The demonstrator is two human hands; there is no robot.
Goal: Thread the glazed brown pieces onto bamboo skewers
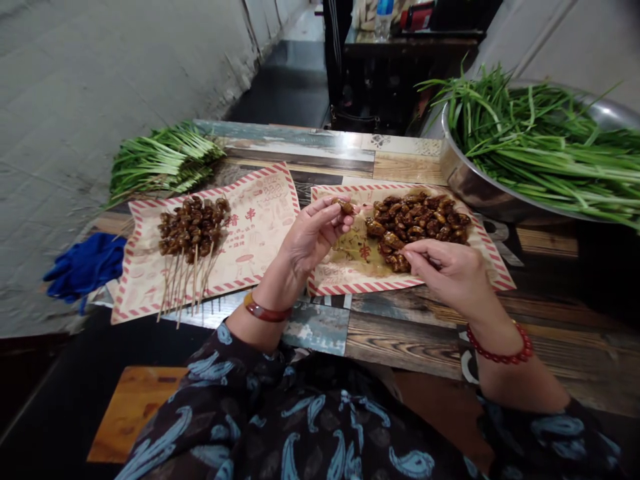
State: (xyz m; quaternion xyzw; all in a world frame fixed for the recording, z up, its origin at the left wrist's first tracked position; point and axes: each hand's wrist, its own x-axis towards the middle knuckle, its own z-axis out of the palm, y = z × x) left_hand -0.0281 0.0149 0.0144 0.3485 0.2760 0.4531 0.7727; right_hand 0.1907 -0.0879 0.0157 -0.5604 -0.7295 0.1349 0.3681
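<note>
My left hand is raised over the right paper sheet, its thumb and fingers closed on a brown, glossy silkworm pupa. At the front edge of the pupa pile, my right hand pinches another pupa. The pile lies on the red-striped printed paper, which has a wet, oily patch at its left. On a second striped paper sheet to the left rest several skewers of pupae, their bare sticks pointing toward me.
A metal bowl heaped with green chives stands at the right. More bundled chives lie at the back left, beyond a blue glove. A wall runs along the left. Behind the table a person's dark trouser leg shows.
</note>
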